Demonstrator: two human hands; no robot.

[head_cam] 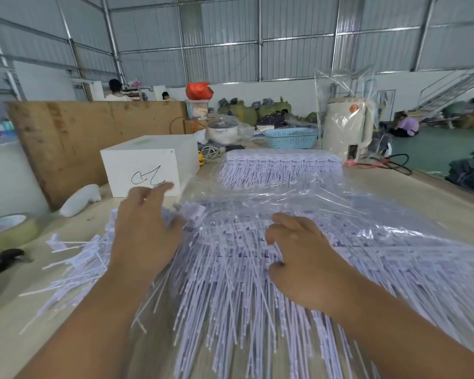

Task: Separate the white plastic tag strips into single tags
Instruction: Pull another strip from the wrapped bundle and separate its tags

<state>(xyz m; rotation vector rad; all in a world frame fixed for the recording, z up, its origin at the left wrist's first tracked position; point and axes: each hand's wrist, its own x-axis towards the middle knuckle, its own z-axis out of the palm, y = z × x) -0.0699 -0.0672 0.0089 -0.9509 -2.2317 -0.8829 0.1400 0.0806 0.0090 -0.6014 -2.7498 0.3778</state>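
A large heap of white plastic tag strips (230, 283) lies on the table in front of me, partly under clear plastic film (298, 203). My left hand (143, 228) hovers over the heap's left edge, fingers loosely spread and blurred, with a few tag heads under its fingertips. My right hand (304, 258) rests on top of the heap, fingers curled down into the strips. Loose single tags (74, 258) are scattered to the left. A second bundle of tag strips (279, 165) lies further back in the film.
A white box (148, 165) with a scribble stands at back left beside a plywood board (74, 132). A tape roll (8, 228) and a dark tool (0, 261) lie at the left. A blue basket (290, 138), a kettle (348, 127) and a phone (352, 153) are behind.
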